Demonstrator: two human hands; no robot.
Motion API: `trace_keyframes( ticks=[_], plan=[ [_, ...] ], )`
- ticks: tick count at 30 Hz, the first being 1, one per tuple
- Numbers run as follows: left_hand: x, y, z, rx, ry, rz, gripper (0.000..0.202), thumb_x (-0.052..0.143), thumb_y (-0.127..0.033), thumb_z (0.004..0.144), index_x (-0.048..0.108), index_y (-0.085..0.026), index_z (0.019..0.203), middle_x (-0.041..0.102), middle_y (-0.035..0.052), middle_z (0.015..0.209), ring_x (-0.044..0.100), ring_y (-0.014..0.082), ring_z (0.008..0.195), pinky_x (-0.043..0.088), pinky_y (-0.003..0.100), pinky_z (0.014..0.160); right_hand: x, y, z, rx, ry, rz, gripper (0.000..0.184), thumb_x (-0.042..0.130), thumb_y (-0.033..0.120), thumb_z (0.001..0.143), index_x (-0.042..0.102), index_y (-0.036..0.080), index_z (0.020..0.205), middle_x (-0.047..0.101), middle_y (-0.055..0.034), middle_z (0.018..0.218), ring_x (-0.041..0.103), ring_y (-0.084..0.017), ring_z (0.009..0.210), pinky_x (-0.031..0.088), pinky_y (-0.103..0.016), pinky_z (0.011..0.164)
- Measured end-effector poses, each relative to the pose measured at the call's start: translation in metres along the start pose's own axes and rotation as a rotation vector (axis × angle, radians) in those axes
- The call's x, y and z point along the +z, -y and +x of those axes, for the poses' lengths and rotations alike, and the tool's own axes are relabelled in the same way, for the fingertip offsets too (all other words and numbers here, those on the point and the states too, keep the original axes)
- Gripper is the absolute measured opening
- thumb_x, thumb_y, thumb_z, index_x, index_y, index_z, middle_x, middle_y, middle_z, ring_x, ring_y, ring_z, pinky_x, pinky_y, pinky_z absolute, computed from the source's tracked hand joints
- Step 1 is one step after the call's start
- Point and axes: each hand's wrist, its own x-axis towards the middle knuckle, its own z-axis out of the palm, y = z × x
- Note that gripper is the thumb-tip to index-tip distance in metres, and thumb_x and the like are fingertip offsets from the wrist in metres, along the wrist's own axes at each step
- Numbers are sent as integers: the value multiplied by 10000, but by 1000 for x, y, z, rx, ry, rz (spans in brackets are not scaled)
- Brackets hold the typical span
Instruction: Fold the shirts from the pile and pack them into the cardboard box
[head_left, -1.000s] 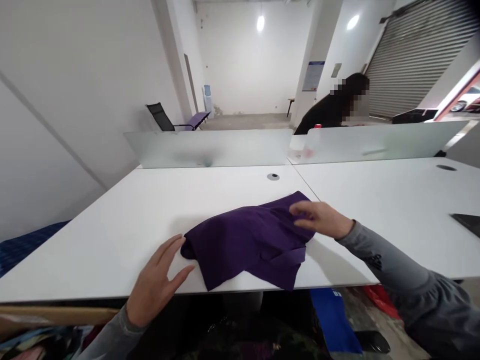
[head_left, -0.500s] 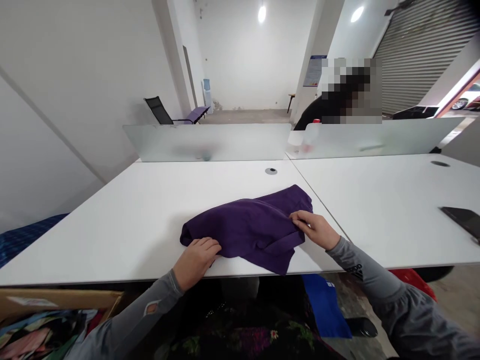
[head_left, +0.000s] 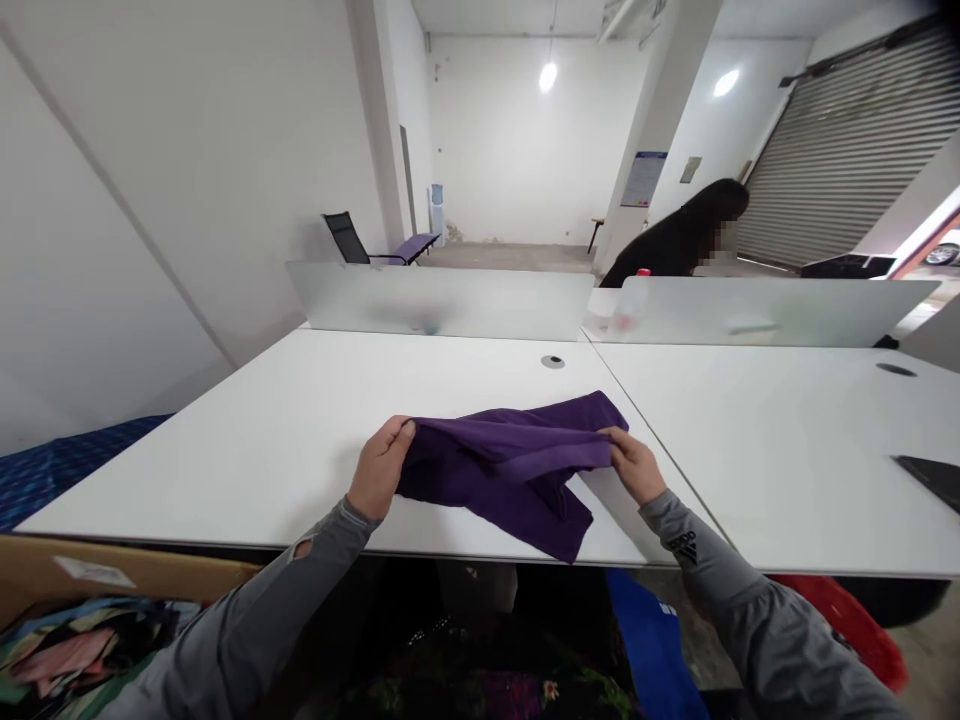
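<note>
A purple garment (head_left: pixel 517 470), loosely crumpled, lies across the front of the white desk (head_left: pixel 285 440); its exact kind cannot be made out. My left hand (head_left: pixel 382 462) is closed on its left end, thumb on top, and lifts that edge off the desk. At the garment's right side my right hand (head_left: pixel 634 462) pinches the same upper edge. Between both hands the edge is drawn fairly straight, with folds sagging under it. One corner hangs toward the desk's front edge, and another part rests flat behind my right hand.
A frosted divider (head_left: pixel 450 300) runs along the desk's back. A dark flat device (head_left: pixel 930 478) lies at the far right. Below left stands a cardboard box (head_left: pixel 165 575) of clothes. Beyond the divider a person in black (head_left: pixel 667 235) leans forward. A blue cloth (head_left: pixel 652 640) hangs below the desk.
My left hand has gone from resting on the garment to gripping its left edge and raising it. My right hand keeps its pinch. The camera view has tilted up slightly.
</note>
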Motion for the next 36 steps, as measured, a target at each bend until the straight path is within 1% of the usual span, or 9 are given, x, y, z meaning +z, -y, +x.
trace_keyframes(
  ticks=[6,12,16,19,22,27,30,32,36],
  plan=[
    [-18,-58,2,170,-182,248,264,392,-404,941,495,-209,795,500,-22,723,496,149,711,429,263,704,-64,88,7,-157,-320,82,195,485,325,850,641,234,922,679,-30,841,617,-205,764,502,-333,721],
    [-60,-95,-6,415,74,560,302,617,-467,769,546,-233,946,576,-21,765,504,146,612,423,258,585,-108,124,7,-356,109,-189,253,553,483,829,671,260,852,690,-47,773,614,-210,655,479,-330,615],
    [-64,-86,4,465,195,774,168,521,-401,823,622,-273,860,605,6,772,578,191,692,459,283,630,-107,114,28,-383,150,-364,251,476,436,875,667,273,882,701,-31,805,623,-198,675,461,-314,625],
    [-63,-85,46,447,159,819,129,535,-353,843,628,-274,883,629,17,837,624,222,821,491,301,710,-96,114,76,-414,-90,-421,207,489,363,869,647,235,904,682,-48,795,621,-207,705,449,-319,670],
    [-54,-98,123,451,2,879,198,500,-261,898,590,-206,1065,627,47,1046,607,243,1048,468,346,904,-73,121,158,-358,-373,-479,167,466,244,879,617,173,889,644,-84,835,603,-216,807,428,-325,741],
    [-23,-92,226,284,-237,991,479,391,-243,968,340,45,1347,423,222,1346,461,294,1278,377,407,1009,-15,103,262,-125,-315,-411,101,568,106,809,597,152,894,600,-130,997,552,-228,978,412,-376,879],
    [-22,-48,208,232,-140,1043,443,499,-300,933,474,2,1256,495,195,1284,564,270,1160,427,352,957,14,65,237,-48,-171,-350,119,649,130,738,622,170,847,626,-84,885,571,-210,866,435,-363,841],
    [-31,-12,166,269,-25,1125,266,511,-331,939,597,-109,1057,597,141,1135,615,258,1039,455,345,881,25,38,187,-73,-21,-325,62,669,212,719,634,182,760,625,-28,734,565,-172,712,446,-314,737],
    [-34,34,69,40,267,1202,460,344,-531,975,576,-176,796,629,70,806,637,222,748,427,314,669,43,17,77,-103,337,-196,271,551,448,835,621,211,726,603,11,618,537,-142,569,408,-273,578]
  ],
)
